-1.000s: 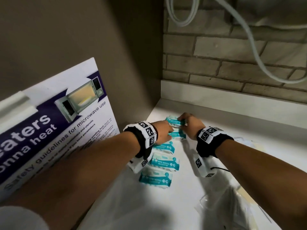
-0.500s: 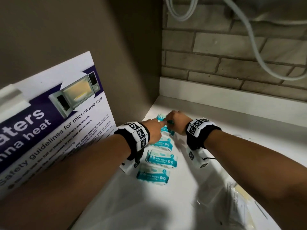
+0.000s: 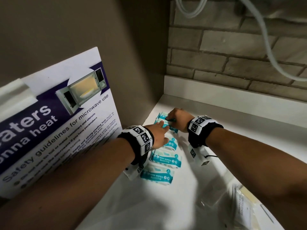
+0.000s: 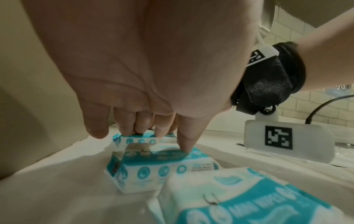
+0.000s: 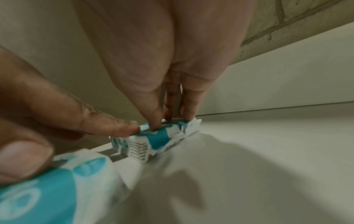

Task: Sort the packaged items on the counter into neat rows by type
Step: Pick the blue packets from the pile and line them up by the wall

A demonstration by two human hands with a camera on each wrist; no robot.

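Several teal-and-white mini wipes packs lie in a row on the white counter point(image 3: 232, 123) along the left wall. My right hand point(image 3: 171, 117) point(image 5: 168, 121) reaches down onto the farthest pack point(image 3: 161, 115) point(image 5: 157, 139) and pinches its top between thumb and fingertips. My left hand point(image 3: 163, 127) point(image 4: 149, 130) lies beside it with straight fingers. Its fingertips touch that same far pack point(image 4: 141, 140) and its thumb presses on the second pack point(image 3: 172, 128) point(image 4: 153, 166) point(image 5: 47, 189). Three more packs point(image 3: 167, 158) follow toward me, partly under my left wrist.
A microwave safety poster point(image 3: 58, 122) leans against the brown wall on the left. A brick wall with hanging white cables point(image 3: 269, 52) closes the back. Clear plastic packets point(image 3: 240, 208) lie at the counter's lower right.
Both hands have moved a little farther toward the back corner. The far pack has gone down onto the counter at the end of the row.
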